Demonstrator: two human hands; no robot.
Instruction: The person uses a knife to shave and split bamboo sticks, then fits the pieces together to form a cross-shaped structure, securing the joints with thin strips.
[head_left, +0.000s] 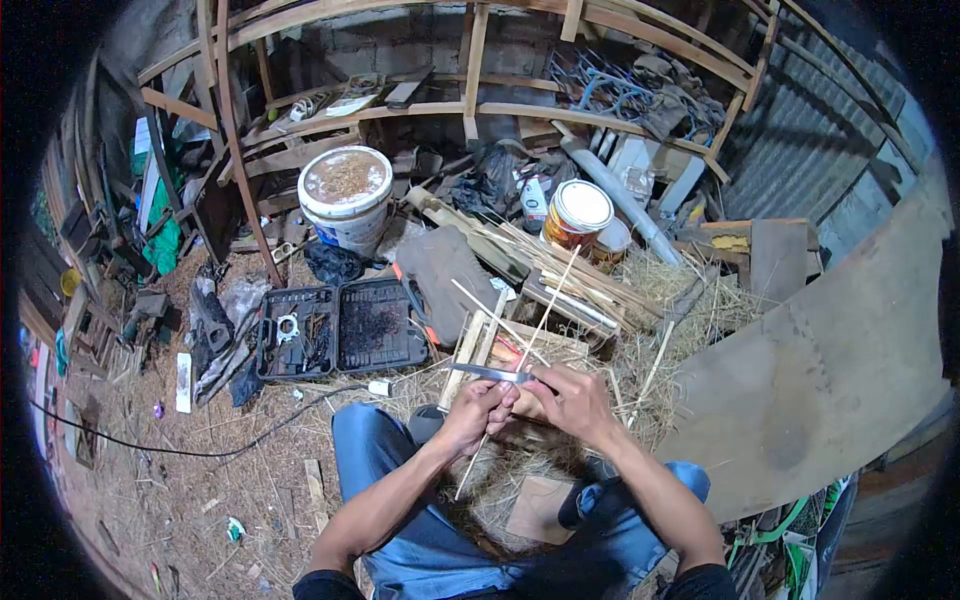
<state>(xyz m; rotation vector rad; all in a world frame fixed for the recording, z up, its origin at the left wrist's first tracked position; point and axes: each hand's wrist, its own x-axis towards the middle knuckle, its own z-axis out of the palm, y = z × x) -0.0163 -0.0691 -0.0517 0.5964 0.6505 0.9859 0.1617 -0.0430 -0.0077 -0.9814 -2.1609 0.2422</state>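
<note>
My left hand (482, 412) is closed around a thin bamboo strip (548, 313), which runs from my lap up toward the wood pile. In my right hand (572, 398), beside it, is a knife (487, 373). Its blade points left, above my left fingers and close to the strip. The knife's handle is hidden by my fingers. Just beyond my hands, a small wooden frame or stool (470, 352) stands among pale shavings.
An open black tool case (380, 325) lies ahead on the left. Behind it stand a large white bucket (345, 215) and a smaller paint can (581, 207). Split sticks (600, 285) are piled ahead. A large flat board (810, 390) slopes along the right. A black cable (200, 453) crosses the floor.
</note>
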